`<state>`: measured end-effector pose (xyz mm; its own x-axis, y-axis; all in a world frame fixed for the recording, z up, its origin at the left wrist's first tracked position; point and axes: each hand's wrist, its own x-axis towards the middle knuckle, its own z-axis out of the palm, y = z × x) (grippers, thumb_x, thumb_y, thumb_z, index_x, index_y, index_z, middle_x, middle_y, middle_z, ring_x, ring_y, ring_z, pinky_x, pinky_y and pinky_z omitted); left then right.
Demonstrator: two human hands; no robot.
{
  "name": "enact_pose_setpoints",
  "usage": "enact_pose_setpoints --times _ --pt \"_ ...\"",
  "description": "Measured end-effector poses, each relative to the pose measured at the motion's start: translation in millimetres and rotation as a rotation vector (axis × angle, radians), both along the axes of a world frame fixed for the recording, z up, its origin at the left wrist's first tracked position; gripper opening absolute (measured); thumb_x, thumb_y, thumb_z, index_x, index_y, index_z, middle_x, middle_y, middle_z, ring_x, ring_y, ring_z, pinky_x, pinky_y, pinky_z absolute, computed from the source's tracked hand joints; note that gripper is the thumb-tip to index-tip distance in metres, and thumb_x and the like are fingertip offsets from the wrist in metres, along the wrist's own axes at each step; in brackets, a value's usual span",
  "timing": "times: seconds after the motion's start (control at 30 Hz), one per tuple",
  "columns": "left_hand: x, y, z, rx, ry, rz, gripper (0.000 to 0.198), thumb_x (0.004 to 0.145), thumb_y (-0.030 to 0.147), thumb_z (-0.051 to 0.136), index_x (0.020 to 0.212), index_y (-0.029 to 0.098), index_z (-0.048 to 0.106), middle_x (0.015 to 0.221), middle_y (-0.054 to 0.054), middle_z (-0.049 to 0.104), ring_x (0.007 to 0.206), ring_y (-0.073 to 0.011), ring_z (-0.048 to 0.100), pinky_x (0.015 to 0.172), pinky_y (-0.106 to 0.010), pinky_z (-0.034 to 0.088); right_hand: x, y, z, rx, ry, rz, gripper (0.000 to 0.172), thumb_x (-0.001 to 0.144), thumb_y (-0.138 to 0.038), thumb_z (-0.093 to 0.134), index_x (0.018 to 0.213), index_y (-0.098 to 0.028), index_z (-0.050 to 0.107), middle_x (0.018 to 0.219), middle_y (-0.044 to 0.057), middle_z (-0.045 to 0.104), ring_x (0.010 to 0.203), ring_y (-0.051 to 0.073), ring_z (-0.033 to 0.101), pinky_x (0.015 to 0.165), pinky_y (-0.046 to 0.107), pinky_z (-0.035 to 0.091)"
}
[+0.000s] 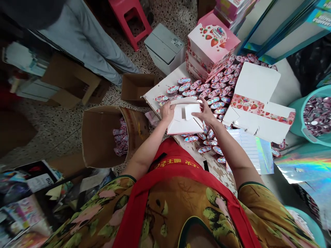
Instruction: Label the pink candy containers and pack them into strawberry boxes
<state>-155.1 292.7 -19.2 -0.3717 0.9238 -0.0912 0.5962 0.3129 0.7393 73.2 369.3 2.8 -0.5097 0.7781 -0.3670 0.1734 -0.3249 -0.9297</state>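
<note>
A white cardboard box [182, 124], partly folded with its flaps up, lies in front of me on the table [165, 85]. My left hand [167, 112] is closed on its left side. My right hand [206, 113] grips a flap on its right side. Several small round foil-lidded cups [217, 90] are spread over the table around and beyond the box. A flat, unfolded box blank [256, 103] with a strawberry band lies to the right of my right hand.
Stacked pink strawberry boxes [210, 48] stand at the table's far end. A brown carton [108, 136] with small packets sits on the floor at left. A teal tub [314, 115] of cups is at right. Another person's legs [85, 41] and a red stool [131, 19] are beyond.
</note>
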Motion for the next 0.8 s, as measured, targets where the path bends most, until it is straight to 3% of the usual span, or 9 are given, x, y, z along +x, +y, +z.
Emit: enact_pose_setpoints --times 0.07,0.2,0.33,0.4,0.47,0.53,0.63,0.8 --pt "0.2 -4.2 -1.1 0.131 -0.045 -0.043 0.043 0.101 0.029 0.040 0.128 0.016 0.071 0.135 -0.013 0.070 0.128 -0.0260 0.063 0.116 -0.043 0.043 -5.2 -3.0 -5.9 -0.006 -0.079 -0.016 0.107 0.053 -0.038 0.088 0.149 -0.026 0.043 0.130 0.008 0.064 0.111 0.028 0.063 0.102 0.048 0.053" --pt "0.7 -16.6 13.5 0.236 -0.010 -0.315 0.049 0.103 0.046 0.037 0.132 0.023 0.070 0.142 -0.009 0.066 0.140 -0.0257 0.054 0.123 -0.048 0.032 -9.0 -6.6 -12.3 0.026 -0.178 -0.079 0.076 0.057 -0.035 0.076 0.129 -0.023 0.054 0.096 0.001 0.065 0.086 0.023 0.062 0.090 0.046 0.056" --pt "-3.2 -35.4 33.7 0.103 0.080 -0.690 0.072 0.091 0.074 0.050 0.147 0.029 0.058 0.163 -0.011 0.044 0.156 -0.0354 0.028 0.126 -0.059 0.012 -8.2 -9.1 -16.4 0.135 -0.224 -0.169 0.056 0.062 -0.035 0.070 0.115 -0.024 0.057 0.091 0.000 0.065 0.081 0.020 0.059 0.089 0.045 0.054" --pt "-5.2 -40.5 40.3 0.006 0.099 -0.784 0.066 0.094 0.072 0.048 0.145 0.031 0.060 0.167 -0.009 0.037 0.158 -0.0363 0.021 0.125 -0.061 0.007 -8.6 -9.4 -16.8 0.139 -0.220 -0.177 0.054 0.066 -0.037 0.068 0.116 -0.024 0.057 0.095 0.001 0.067 0.084 0.020 0.059 0.090 0.045 0.054" --pt "-5.7 -38.1 44.6 -0.075 0.120 -0.746 0.050 0.101 0.059 0.044 0.136 0.031 0.067 0.164 -0.007 0.042 0.155 -0.0331 0.027 0.125 -0.058 0.014 -8.3 -10.3 -13.2 0.151 -0.203 -0.176 0.051 0.073 -0.043 0.065 0.119 -0.023 0.057 0.104 0.004 0.067 0.093 0.022 0.061 0.094 0.046 0.053" --pt "-4.6 -28.9 48.2 -0.163 0.156 -0.633 0.046 0.099 0.049 0.053 0.139 0.028 0.064 0.161 -0.008 0.047 0.150 -0.0314 0.035 0.122 -0.053 0.024 -5.5 -14.3 -4.3 0.245 -0.215 -0.215 0.048 0.083 -0.048 0.058 0.123 -0.023 0.057 0.118 0.009 0.065 0.107 0.026 0.060 0.102 0.049 0.049" --pt "-1.6 -11.5 54.0 -0.335 0.215 -0.539 0.077 0.088 0.046 0.069 0.156 0.023 0.042 0.161 -0.013 0.043 0.145 -0.0335 0.039 0.119 -0.050 0.030 0.7 -31.5 14.4 0.515 -0.368 -0.220 0.040 0.095 -0.051 0.049 0.122 -0.023 0.061 0.133 0.014 0.059 0.129 0.031 0.051 0.116 0.054 0.038" --pt "6.5 2.3 58.8 -0.520 0.306 -0.577 0.090 0.087 0.048 0.071 0.163 0.026 0.028 0.160 -0.016 0.043 0.142 -0.0403 0.041 0.118 -0.058 0.029 -3.9 -73.6 32.0 0.782 -0.699 0.239 0.036 0.095 -0.049 0.056 0.108 -0.021 0.074 0.149 0.015 0.054 0.152 0.042 0.027 0.124 0.068 0.015"
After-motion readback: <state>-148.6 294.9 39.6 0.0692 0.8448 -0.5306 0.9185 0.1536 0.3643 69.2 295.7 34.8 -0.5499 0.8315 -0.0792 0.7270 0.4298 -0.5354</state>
